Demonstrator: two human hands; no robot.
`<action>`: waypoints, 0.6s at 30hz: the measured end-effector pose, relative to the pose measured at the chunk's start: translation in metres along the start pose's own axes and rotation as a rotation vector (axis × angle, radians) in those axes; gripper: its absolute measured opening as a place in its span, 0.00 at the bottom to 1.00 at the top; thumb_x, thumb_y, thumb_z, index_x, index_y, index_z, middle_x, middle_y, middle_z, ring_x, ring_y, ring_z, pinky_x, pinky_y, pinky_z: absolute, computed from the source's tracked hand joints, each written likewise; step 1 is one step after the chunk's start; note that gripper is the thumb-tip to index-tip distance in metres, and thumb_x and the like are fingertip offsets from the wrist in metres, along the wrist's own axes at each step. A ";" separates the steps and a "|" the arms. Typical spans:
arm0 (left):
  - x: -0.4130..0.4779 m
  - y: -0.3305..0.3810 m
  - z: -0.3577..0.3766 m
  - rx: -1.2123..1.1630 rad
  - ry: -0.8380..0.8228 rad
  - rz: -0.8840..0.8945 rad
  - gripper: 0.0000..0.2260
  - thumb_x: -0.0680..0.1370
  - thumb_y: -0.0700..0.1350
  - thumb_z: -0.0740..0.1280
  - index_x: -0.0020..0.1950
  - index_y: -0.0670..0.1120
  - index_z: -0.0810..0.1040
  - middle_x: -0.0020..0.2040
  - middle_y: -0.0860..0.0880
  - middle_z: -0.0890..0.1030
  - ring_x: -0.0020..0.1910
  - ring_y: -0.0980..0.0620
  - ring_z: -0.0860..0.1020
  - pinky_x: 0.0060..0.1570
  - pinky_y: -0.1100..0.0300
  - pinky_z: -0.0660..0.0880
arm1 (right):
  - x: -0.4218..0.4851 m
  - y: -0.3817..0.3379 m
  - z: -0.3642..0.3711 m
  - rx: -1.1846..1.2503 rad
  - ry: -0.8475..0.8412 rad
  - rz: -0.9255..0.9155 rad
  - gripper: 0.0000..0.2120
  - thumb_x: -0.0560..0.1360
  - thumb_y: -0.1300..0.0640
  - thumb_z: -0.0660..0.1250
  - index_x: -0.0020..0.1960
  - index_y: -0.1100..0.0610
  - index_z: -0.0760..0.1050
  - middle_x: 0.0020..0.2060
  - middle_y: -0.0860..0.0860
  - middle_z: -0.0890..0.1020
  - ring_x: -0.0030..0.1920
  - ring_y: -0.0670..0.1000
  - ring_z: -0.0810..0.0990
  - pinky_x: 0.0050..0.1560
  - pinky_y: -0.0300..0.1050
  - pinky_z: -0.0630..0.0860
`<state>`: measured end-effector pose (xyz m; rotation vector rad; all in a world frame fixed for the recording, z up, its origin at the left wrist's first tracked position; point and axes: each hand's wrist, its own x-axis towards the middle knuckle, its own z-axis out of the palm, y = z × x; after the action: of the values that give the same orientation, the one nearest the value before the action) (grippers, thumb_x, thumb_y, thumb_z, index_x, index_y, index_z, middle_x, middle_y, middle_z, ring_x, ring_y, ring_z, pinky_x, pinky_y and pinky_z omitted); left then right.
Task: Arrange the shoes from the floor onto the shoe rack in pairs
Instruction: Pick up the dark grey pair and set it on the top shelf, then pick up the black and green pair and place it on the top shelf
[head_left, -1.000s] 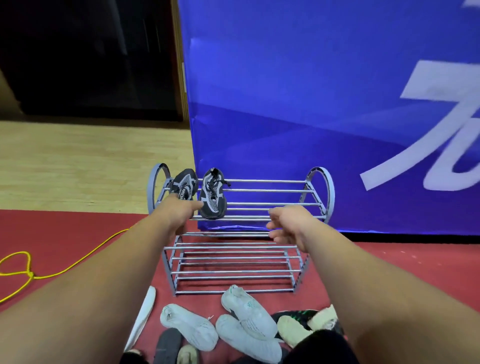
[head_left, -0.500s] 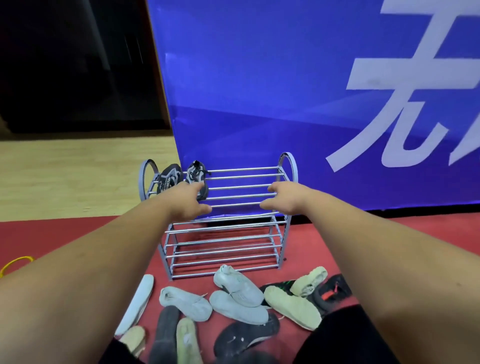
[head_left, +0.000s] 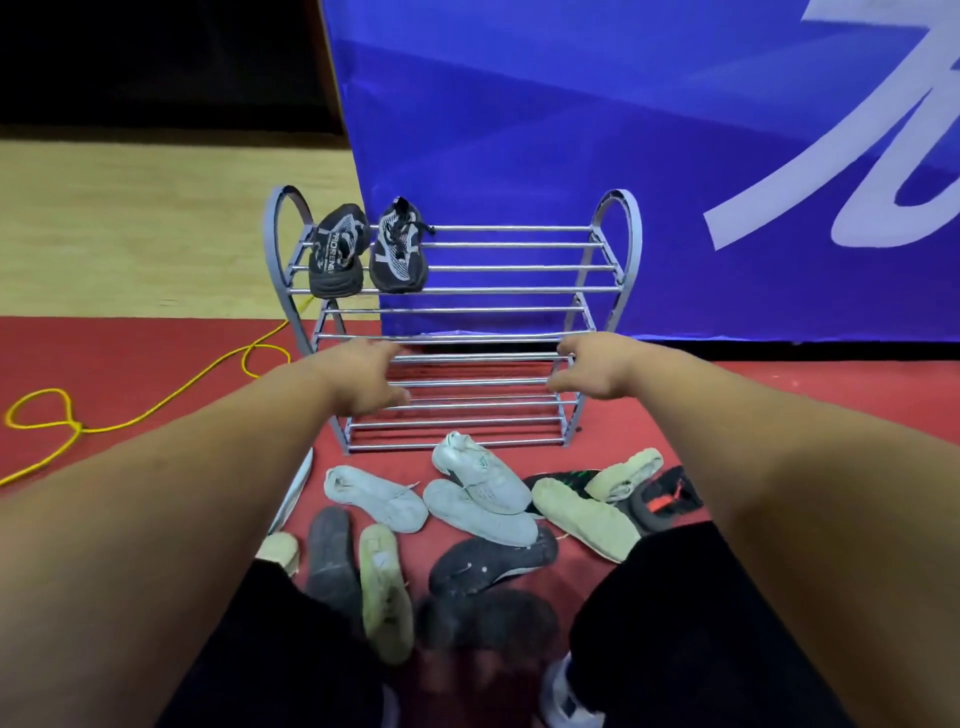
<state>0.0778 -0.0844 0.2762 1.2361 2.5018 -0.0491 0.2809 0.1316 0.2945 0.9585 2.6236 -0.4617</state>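
Red floor (head_left: 130, 364) holds scattered shoes (head_left: 467, 499) before the rack (head_left: 467, 291). Black pair (head_left: 369, 249) sits on top. Left hand (head_left: 363, 384) and right hand (head_left: 597, 369) hover, loosely spread, empty.

Silver-grey metal shoe rack (head_left: 613, 244), black-and-white knit-patterned pair of shoes (head_left: 397, 249) on its top shelf, white sneakers (head_left: 480, 486), cream shoes (head_left: 582, 512), black shoes (head_left: 488, 564), red floor mat (head_left: 130, 358), yellow cord (head_left: 156, 408), blue banner (head_left: 571, 130) with white lettering

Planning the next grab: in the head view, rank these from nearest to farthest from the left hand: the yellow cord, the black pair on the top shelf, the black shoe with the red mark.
From the left hand:
1. Black pair, top shelf, left end, above the hand.
2. Yellow cord, on the floor to the left.
3. Black shoe with the red mark, far right of the floor pile.
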 end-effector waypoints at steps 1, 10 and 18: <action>0.007 -0.004 0.006 -0.006 -0.009 -0.005 0.36 0.78 0.61 0.67 0.81 0.49 0.58 0.77 0.40 0.66 0.73 0.39 0.68 0.71 0.49 0.68 | 0.008 0.000 0.005 -0.003 -0.013 0.004 0.34 0.80 0.42 0.66 0.80 0.56 0.63 0.76 0.57 0.70 0.73 0.60 0.71 0.69 0.53 0.69; 0.065 -0.024 0.095 -0.035 -0.175 -0.051 0.34 0.78 0.58 0.67 0.79 0.46 0.61 0.74 0.39 0.68 0.69 0.39 0.71 0.67 0.48 0.70 | 0.080 0.011 0.073 0.035 -0.150 0.050 0.30 0.80 0.44 0.66 0.77 0.57 0.67 0.72 0.59 0.74 0.69 0.60 0.74 0.67 0.50 0.72; 0.118 -0.004 0.173 -0.108 -0.299 -0.064 0.30 0.78 0.55 0.66 0.77 0.44 0.65 0.74 0.41 0.71 0.71 0.40 0.71 0.67 0.50 0.70 | 0.120 0.065 0.133 0.126 -0.224 0.192 0.26 0.81 0.52 0.66 0.77 0.57 0.68 0.72 0.59 0.74 0.67 0.59 0.75 0.59 0.43 0.71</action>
<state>0.0594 -0.0279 0.0755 1.0225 2.2531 -0.1057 0.2598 0.1932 0.1153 1.1155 2.3006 -0.6508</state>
